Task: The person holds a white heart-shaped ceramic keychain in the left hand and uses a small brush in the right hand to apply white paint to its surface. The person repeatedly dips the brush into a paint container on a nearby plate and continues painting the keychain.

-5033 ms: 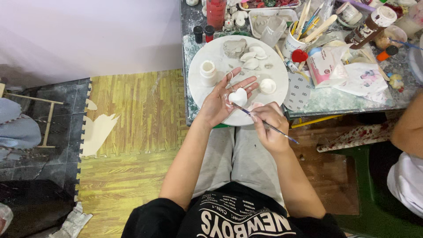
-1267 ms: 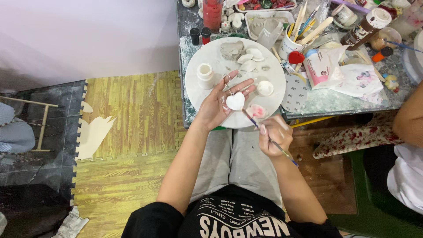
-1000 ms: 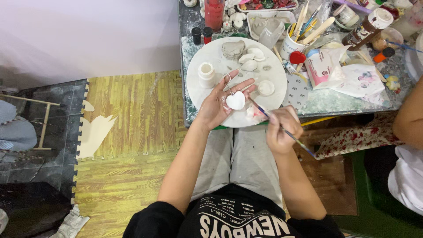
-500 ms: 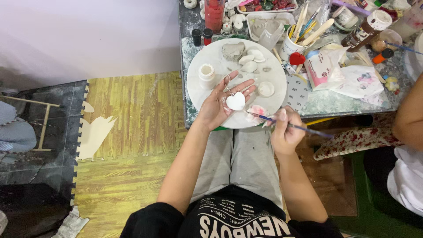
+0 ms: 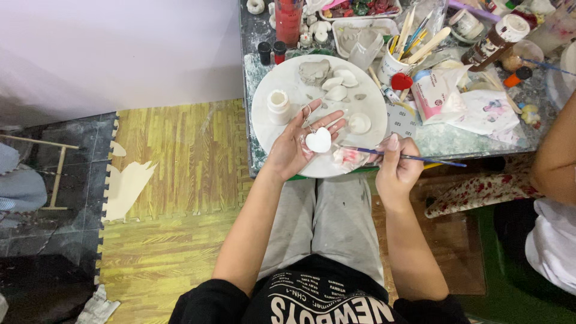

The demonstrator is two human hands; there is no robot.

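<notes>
We cannot see the palm of our left hand under the white heart piece, nor the part of the round white board beneath it. The grip of our right hand covers the middle of the paintbrush. The worktop runs off the top edge. A neighbour's arm is cut off at the right edge.

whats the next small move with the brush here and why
Probably swing the paintbrush tip from the pink paint smear up to the white heart. The left hand holds the heart open-palmed and unpainted, while the right hand holds the brush just beside it.
</notes>
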